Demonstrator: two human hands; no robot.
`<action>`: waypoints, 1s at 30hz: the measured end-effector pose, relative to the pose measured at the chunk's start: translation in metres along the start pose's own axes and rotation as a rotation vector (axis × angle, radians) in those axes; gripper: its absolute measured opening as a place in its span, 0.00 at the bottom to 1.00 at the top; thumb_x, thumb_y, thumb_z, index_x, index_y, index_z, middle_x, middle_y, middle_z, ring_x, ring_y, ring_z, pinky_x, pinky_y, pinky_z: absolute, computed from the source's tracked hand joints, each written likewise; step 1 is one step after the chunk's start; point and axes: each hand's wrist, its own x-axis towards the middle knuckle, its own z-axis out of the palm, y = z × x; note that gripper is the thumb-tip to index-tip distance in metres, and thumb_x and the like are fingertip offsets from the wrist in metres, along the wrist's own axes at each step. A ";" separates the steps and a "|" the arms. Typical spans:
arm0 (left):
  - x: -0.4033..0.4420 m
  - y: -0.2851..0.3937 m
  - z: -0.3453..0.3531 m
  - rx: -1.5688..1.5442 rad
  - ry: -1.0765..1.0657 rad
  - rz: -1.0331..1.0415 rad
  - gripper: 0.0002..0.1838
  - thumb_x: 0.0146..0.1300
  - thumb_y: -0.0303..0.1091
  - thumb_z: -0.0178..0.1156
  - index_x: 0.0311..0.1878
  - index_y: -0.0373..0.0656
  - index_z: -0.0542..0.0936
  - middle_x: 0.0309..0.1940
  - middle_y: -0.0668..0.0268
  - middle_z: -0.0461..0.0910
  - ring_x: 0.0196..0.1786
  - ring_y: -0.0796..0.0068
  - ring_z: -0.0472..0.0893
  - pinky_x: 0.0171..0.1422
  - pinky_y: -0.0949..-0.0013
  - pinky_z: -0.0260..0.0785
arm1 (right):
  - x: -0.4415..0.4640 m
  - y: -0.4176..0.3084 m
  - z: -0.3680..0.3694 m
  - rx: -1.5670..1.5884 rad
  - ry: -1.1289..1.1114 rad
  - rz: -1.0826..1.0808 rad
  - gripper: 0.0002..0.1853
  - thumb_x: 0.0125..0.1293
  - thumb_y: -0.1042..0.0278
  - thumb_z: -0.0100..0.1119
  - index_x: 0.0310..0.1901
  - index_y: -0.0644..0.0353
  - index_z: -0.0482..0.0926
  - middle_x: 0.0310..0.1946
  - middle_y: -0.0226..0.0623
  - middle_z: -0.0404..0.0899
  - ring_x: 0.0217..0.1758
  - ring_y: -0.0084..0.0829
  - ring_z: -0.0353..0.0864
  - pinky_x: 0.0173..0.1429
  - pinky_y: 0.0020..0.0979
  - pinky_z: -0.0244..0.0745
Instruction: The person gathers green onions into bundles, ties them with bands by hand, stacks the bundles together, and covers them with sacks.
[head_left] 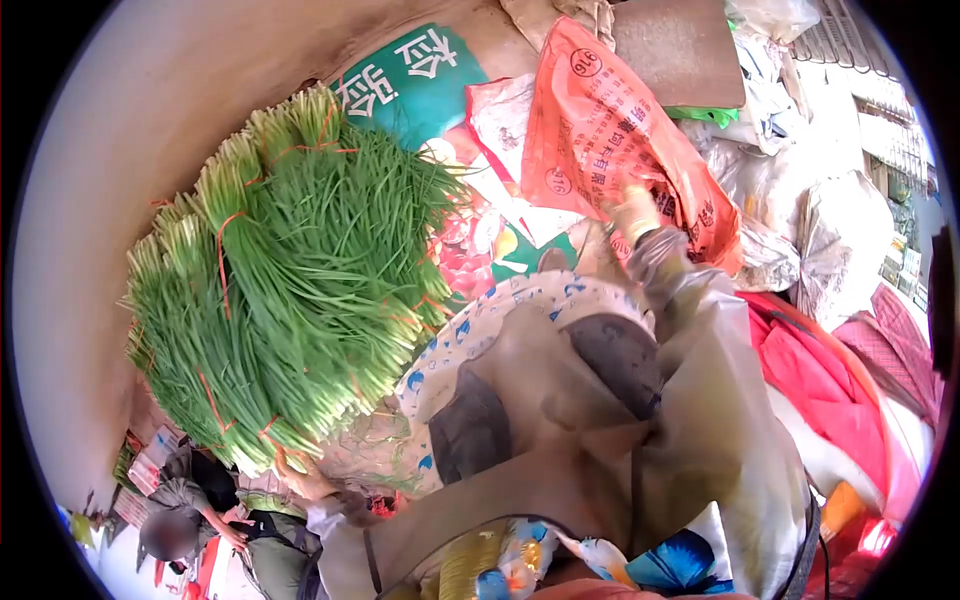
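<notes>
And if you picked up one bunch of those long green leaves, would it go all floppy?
Probably floppy at the green end, as the thin leaves already bend and tangle across the pile. The pale ends look straighter, so they might feel stiffer. The orange ties should help a bunch stay together.

Beige wall (pixel 75 280) on L; far R brtly. lit.
</notes>
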 end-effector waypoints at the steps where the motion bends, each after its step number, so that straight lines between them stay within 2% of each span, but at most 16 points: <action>1: -0.010 0.035 0.008 -0.119 -0.011 -0.034 0.25 0.57 0.31 0.57 0.58 0.38 0.65 0.55 0.54 0.66 0.59 0.57 0.65 0.64 0.59 0.54 | 0.001 -0.039 -0.054 -0.272 0.056 0.087 0.33 0.46 0.67 0.68 0.57 0.59 0.67 0.50 0.51 0.72 0.55 0.43 0.71 0.55 0.36 0.70; 2: -0.016 0.076 0.018 -0.233 -0.027 -0.059 0.24 0.57 0.27 0.57 0.58 0.37 0.66 0.55 0.54 0.66 0.58 0.59 0.66 0.64 0.60 0.55 | 0.032 0.004 -0.052 -0.392 0.166 0.056 0.37 0.44 0.63 0.69 0.58 0.58 0.64 0.50 0.52 0.72 0.53 0.47 0.72 0.55 0.39 0.70; 4: -0.033 0.137 0.056 -0.760 -0.137 -0.135 0.24 0.54 0.21 0.56 0.57 0.35 0.67 0.55 0.53 0.64 0.57 0.62 0.67 0.62 0.62 0.59 | 0.084 0.048 -0.058 -0.528 0.068 0.239 0.44 0.43 0.54 0.69 0.61 0.60 0.58 0.49 0.51 0.73 0.50 0.48 0.75 0.54 0.40 0.70; 5: -0.040 0.168 0.070 -0.725 -0.128 -0.149 0.24 0.54 0.21 0.56 0.57 0.35 0.67 0.55 0.53 0.64 0.57 0.62 0.67 0.62 0.62 0.59 | 0.100 0.061 -0.057 -0.551 0.111 0.159 0.46 0.42 0.55 0.70 0.62 0.61 0.56 0.50 0.51 0.72 0.51 0.48 0.74 0.54 0.40 0.70; 7: -0.043 0.229 0.100 -0.705 -0.458 -0.008 0.24 0.54 0.24 0.57 0.56 0.39 0.69 0.54 0.56 0.68 0.55 0.66 0.69 0.60 0.65 0.61 | 0.122 0.057 -0.053 -0.567 0.119 0.116 0.52 0.39 0.57 0.71 0.65 0.61 0.52 0.53 0.52 0.70 0.54 0.48 0.72 0.55 0.41 0.69; 10: -0.046 0.309 0.153 -0.657 -0.740 0.181 0.24 0.54 0.27 0.60 0.56 0.39 0.70 0.54 0.57 0.71 0.57 0.67 0.69 0.61 0.65 0.61 | 0.189 0.174 -0.012 -0.411 -0.097 0.105 0.28 0.54 0.63 0.59 0.57 0.56 0.66 0.47 0.51 0.74 0.46 0.49 0.77 0.52 0.41 0.71; 13: -0.034 0.366 0.205 -0.594 -0.821 0.309 0.31 0.51 0.26 0.63 0.60 0.41 0.66 0.58 0.56 0.67 0.59 0.62 0.68 0.59 0.62 0.64 | 0.110 0.110 -0.042 -0.150 -0.077 0.095 0.18 0.57 0.64 0.55 0.49 0.57 0.71 0.37 0.52 0.76 0.40 0.50 0.77 0.44 0.43 0.72; 14: -0.031 0.382 0.226 -0.917 -0.883 0.055 0.36 0.48 0.24 0.65 0.63 0.43 0.62 0.60 0.56 0.63 0.60 0.61 0.66 0.58 0.61 0.66 | 0.077 0.092 -0.057 -0.201 -0.055 0.049 0.14 0.57 0.63 0.54 0.45 0.59 0.72 0.32 0.53 0.76 0.36 0.51 0.76 0.40 0.45 0.72; 15: -0.026 0.396 0.240 -1.237 -0.927 -0.218 0.42 0.46 0.21 0.66 0.66 0.46 0.58 0.62 0.55 0.60 0.61 0.60 0.64 0.57 0.59 0.68 | 0.047 0.098 -0.069 -0.264 0.012 -0.188 0.14 0.57 0.64 0.54 0.45 0.56 0.74 0.37 0.53 0.75 0.39 0.52 0.75 0.42 0.44 0.72; 18: 0.020 0.440 0.253 -1.144 -0.905 -0.159 0.54 0.40 0.15 0.68 0.69 0.44 0.47 0.64 0.54 0.55 0.65 0.60 0.58 0.54 0.57 0.70 | -0.033 0.089 -0.131 -0.023 0.030 -0.354 0.14 0.55 0.69 0.59 0.43 0.64 0.74 0.35 0.49 0.76 0.41 0.50 0.75 0.46 0.40 0.70; 21: 0.046 0.487 0.223 -1.360 -0.998 -0.062 0.64 0.32 0.23 0.75 0.69 0.40 0.40 0.65 0.52 0.54 0.68 0.62 0.53 0.64 0.62 0.60 | -0.089 0.050 -0.215 0.330 -0.093 -0.122 0.15 0.55 0.76 0.57 0.45 0.65 0.74 0.41 0.47 0.78 0.43 0.42 0.79 0.49 0.34 0.71; 23: 0.057 0.512 0.222 -1.000 -0.949 0.238 0.69 0.28 0.28 0.77 0.69 0.40 0.37 0.66 0.52 0.51 0.69 0.64 0.52 0.70 0.69 0.47 | -0.113 0.034 -0.264 0.393 -0.183 -0.250 0.13 0.54 0.78 0.55 0.43 0.64 0.75 0.37 0.43 0.79 0.40 0.41 0.79 0.45 0.35 0.72; 24: 0.058 0.526 0.207 -0.934 -0.839 0.369 0.66 0.31 0.25 0.75 0.69 0.41 0.37 0.64 0.54 0.56 0.64 0.64 0.60 0.65 0.68 0.56 | -0.125 0.029 -0.283 0.360 -0.232 -0.322 0.12 0.54 0.79 0.55 0.42 0.64 0.75 0.36 0.42 0.79 0.38 0.41 0.78 0.43 0.35 0.72; 27: 0.068 0.552 0.218 -1.184 -0.851 0.356 0.62 0.28 0.30 0.74 0.69 0.41 0.47 0.61 0.50 0.60 0.65 0.58 0.59 0.65 0.67 0.57 | -0.158 0.055 -0.315 0.269 -0.157 -0.355 0.10 0.54 0.76 0.57 0.40 0.63 0.76 0.36 0.41 0.78 0.37 0.38 0.76 0.42 0.35 0.70; 29: 0.077 0.561 0.189 -1.060 -1.098 0.453 0.53 0.34 0.35 0.72 0.67 0.45 0.55 0.55 0.52 0.69 0.59 0.60 0.68 0.61 0.66 0.60 | -0.170 0.051 -0.337 0.328 -0.181 -0.355 0.11 0.55 0.74 0.57 0.42 0.64 0.75 0.37 0.40 0.78 0.39 0.35 0.76 0.43 0.35 0.70; 30: 0.081 0.565 0.159 -0.951 -1.417 0.417 0.47 0.37 0.38 0.70 0.65 0.46 0.61 0.51 0.55 0.74 0.55 0.61 0.72 0.59 0.66 0.62 | -0.170 0.035 -0.344 0.417 -0.148 -0.279 0.11 0.57 0.74 0.56 0.42 0.66 0.74 0.38 0.38 0.78 0.39 0.32 0.76 0.43 0.32 0.70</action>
